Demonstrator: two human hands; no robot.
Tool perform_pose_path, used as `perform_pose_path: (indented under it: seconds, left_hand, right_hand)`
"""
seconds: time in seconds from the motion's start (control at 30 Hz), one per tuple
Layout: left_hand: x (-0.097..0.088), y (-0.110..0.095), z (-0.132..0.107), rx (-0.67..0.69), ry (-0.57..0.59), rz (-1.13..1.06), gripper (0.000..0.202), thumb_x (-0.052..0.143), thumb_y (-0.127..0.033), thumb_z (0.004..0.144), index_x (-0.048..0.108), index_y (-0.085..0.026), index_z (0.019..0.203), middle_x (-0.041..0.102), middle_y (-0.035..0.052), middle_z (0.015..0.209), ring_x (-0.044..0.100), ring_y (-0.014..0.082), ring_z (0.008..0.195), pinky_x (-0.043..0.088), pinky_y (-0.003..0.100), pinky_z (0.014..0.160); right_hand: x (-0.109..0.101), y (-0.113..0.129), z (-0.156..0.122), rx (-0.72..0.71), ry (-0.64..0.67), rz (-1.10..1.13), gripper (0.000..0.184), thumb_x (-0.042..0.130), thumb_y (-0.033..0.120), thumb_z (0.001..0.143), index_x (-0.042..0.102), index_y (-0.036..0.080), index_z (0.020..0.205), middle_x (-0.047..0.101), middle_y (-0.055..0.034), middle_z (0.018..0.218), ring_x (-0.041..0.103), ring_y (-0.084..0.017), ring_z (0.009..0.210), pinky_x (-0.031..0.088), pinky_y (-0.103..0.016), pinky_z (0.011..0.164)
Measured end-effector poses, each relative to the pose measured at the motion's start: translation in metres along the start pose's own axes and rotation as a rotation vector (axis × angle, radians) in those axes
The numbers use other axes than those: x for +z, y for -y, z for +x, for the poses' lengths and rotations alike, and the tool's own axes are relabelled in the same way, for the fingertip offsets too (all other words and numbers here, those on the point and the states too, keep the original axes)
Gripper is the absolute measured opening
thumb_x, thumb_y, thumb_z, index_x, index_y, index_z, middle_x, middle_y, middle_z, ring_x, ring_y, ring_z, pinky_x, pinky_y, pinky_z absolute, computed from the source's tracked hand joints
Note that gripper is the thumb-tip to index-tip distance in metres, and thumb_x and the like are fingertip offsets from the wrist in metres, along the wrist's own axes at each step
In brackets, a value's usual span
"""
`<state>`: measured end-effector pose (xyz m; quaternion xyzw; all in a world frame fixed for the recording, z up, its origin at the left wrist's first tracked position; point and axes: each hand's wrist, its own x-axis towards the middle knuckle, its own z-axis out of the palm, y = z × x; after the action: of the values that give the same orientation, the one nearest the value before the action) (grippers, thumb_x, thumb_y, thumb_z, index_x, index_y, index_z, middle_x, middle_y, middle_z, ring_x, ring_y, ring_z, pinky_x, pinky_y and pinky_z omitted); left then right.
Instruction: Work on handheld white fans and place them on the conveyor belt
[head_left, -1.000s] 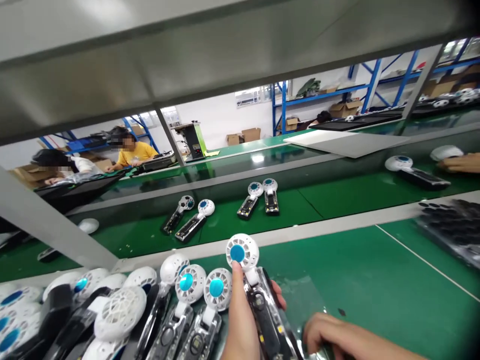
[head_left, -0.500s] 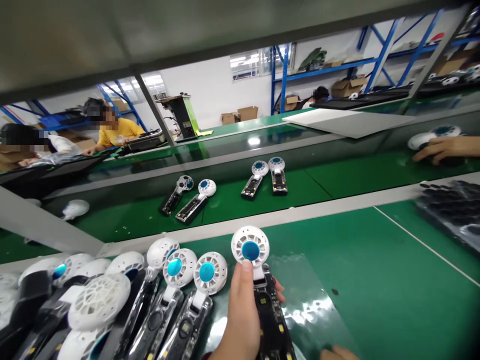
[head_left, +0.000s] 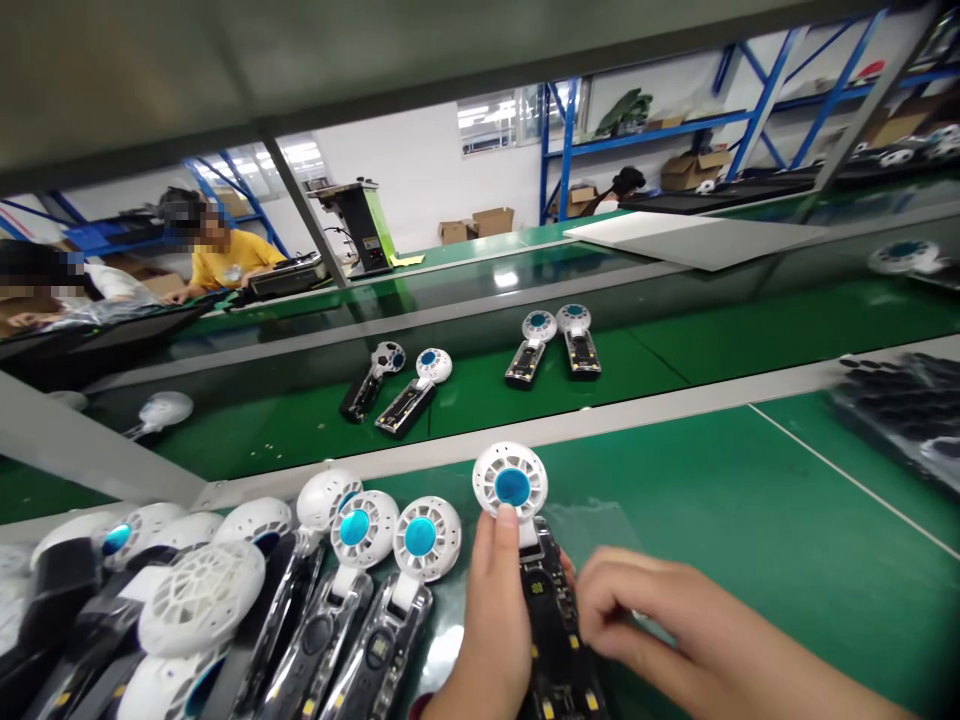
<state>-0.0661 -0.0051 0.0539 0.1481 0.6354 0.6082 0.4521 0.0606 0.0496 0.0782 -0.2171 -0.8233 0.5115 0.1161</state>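
Observation:
My left hand (head_left: 491,620) grips a handheld device with a round, slotted white head (head_left: 510,481), a blue centre disc and a black circuit-board body (head_left: 551,625). The thumb presses just below the disc, and the device stands tilted, head up. Close against the body's right edge is my right hand (head_left: 660,620), its fingers curled inward; what is between the fingertips is hidden. Left of my left hand lie several similar devices (head_left: 379,640), piled with white heads towards the far side. A clear plastic sheet (head_left: 611,525) shows on the bench behind my hands.
Beyond a pale rail (head_left: 637,405), a green conveyor (head_left: 480,400) carries several similar devices. A black tray (head_left: 900,420) sits at right. A metal post (head_left: 90,440) stands at left, and a shelf (head_left: 375,60) hangs overhead. Co-workers (head_left: 236,258) sit across the line.
My right hand has risen from the bottom edge to the held device. Devices on the conveyor have shifted right. A co-worker's hand at far right has left the view.

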Motion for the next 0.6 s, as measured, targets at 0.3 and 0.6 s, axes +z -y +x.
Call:
perform_pose_path:
  seconds: [0.3,0.6]
  left_hand:
    - [-0.003,0.003,0.009,0.097,-0.001,0.022,0.051,0.042,-0.059,0.077,0.056,-0.019,0.106,0.063,0.0065,0.11,0.052,0.0254,0.107,0.036,0.032,0.094]
    - [-0.002,0.012,0.011,0.033,-0.013,0.067,0.057,0.044,-0.06,0.074,0.048,-0.019,0.113,0.058,0.0078,0.119,0.047,0.0267,0.114,0.031,0.035,0.097]
  right_hand:
    - [0.011,0.002,0.029,-0.06,-0.156,-0.259,0.025,0.053,0.0,0.077,0.059,0.024,0.073,0.061,0.0059,0.075,0.054,-0.012,0.076,0.041,-0.022,0.068]
    - [0.01,0.003,0.026,-0.069,-0.085,-0.473,0.024,0.049,0.002,0.078,0.059,0.023,0.072,0.061,0.0025,0.073,0.053,-0.015,0.071,0.043,-0.026,0.063]
